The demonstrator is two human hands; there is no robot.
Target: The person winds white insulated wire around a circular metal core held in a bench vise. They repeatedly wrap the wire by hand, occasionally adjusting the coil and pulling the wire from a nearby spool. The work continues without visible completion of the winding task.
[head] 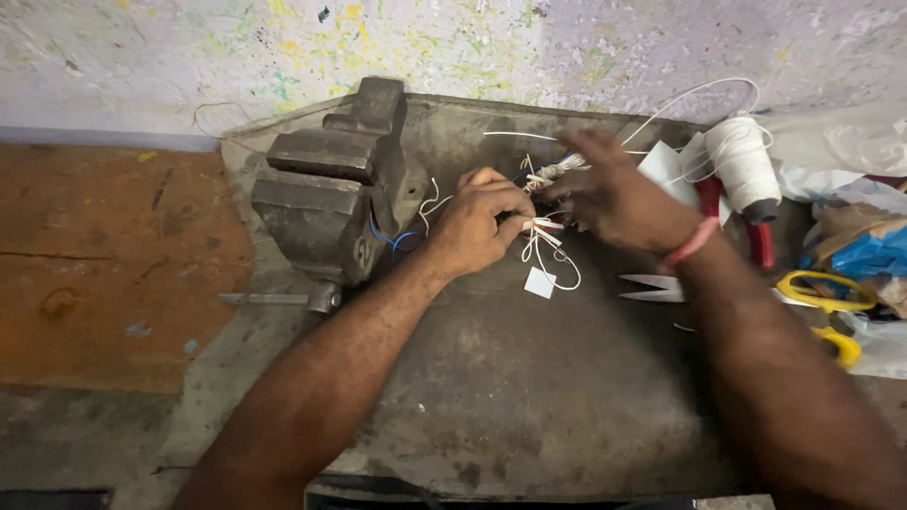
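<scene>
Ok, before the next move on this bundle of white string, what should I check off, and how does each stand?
1. Left hand has a grip on the string bundle: ok, pinched.
2. Right hand holding anything: cannot tell, blurred.
3. White tag hangs free of the fingers: ok.
4. Scissors within reach on the bench: ok, under the right forearm.
5. Thread spool upright: not ok, leaning.
6. Vise clear of the hands: ok.
</scene>
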